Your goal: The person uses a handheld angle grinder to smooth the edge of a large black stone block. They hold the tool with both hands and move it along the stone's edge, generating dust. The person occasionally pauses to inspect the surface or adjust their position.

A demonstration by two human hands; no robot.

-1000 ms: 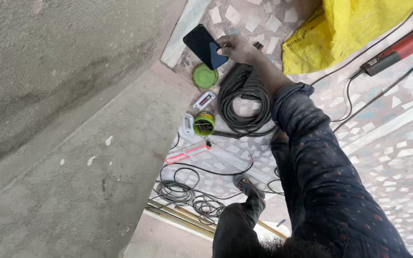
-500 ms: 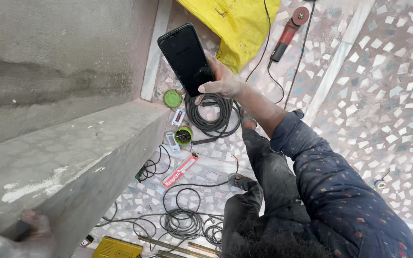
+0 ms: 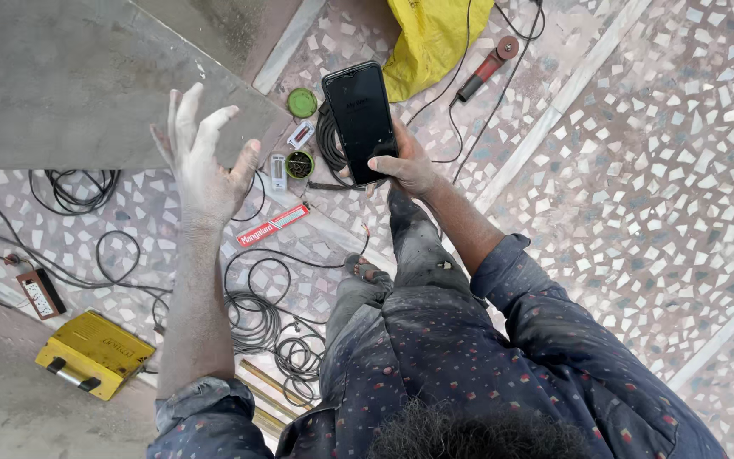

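A black smartphone [image 3: 360, 121], screen dark, is gripped upright in the right hand [image 3: 408, 166], raised above the cable coil [image 3: 330, 144] on the terrazzo floor [image 3: 639, 170]. The dusty left hand [image 3: 204, 161] is spread, empty. Half a second earlier, the left hand was seemingly out of view and the phone held lower.

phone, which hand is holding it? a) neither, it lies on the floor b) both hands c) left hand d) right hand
d: the right hand grips the dark phone from its lower edge with the thumb across the screen, while the dusty left hand is raised open with fingers spread and holds nothing.
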